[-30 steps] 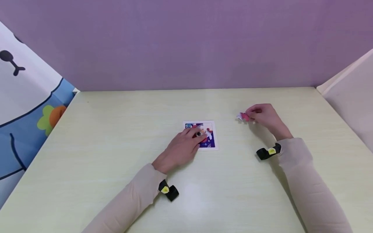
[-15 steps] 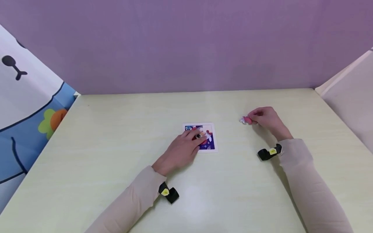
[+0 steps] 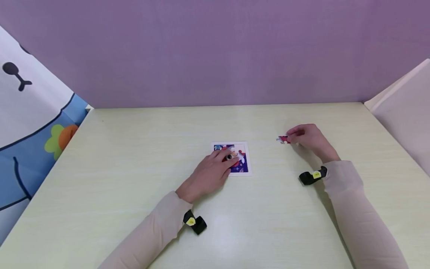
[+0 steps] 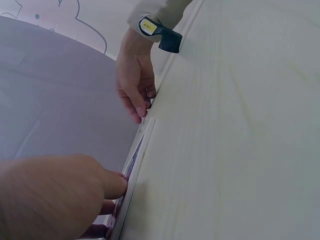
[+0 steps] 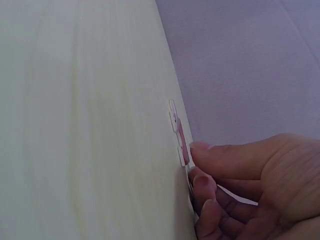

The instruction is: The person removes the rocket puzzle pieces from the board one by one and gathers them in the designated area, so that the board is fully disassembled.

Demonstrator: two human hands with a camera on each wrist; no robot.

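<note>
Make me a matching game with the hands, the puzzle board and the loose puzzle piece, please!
Things:
1. left hand
2. right hand
3. puzzle board
4. loose puzzle piece

Places or states:
A. lies flat on the table, off to the right of the board
B. fingers rest on the picture board
C. fingertips touch the small red-and-white piece
D. sits in the middle of the table, white border around it

Pairs: 1-B, 2-C, 3-D, 4-A

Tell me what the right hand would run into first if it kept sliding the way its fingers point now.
The right hand points left across the table, fingertips on a loose puzzle piece. Beyond that, bare tabletop, then probably the puzzle board under the left hand; depth is uncertain.
</note>
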